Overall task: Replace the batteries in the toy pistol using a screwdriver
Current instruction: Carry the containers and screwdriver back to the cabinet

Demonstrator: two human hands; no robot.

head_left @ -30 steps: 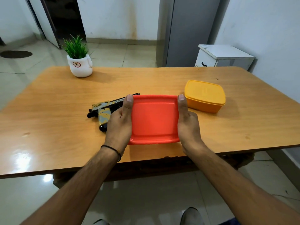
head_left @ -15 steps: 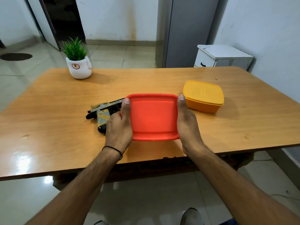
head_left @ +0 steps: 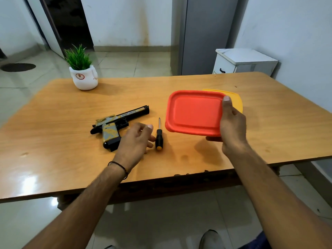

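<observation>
The toy pistol (head_left: 115,126), black with yellow and grey patterning, lies on its side on the wooden table (head_left: 53,141), left of centre. A screwdriver (head_left: 159,135) with a black and orange handle lies just right of it, tip pointing away from me. My left hand (head_left: 135,141) hovers between them, fingers loosely spread, close to the screwdriver handle and holding nothing. My right hand (head_left: 232,123) grips the right edge of a red plastic box (head_left: 194,113) and holds it raised above the table, in front of a yellow box (head_left: 237,101).
A white pot with a green plant (head_left: 83,72) stands at the table's far left. Behind the table are a grey cabinet (head_left: 203,36) and a small white cabinet (head_left: 246,61). The near table edge is chipped.
The red box was held by both hands over the table's centre; now the right hand alone has lifted it rightwards, uncovering the screwdriver. The left hand has let go and moved beside the screwdriver.
</observation>
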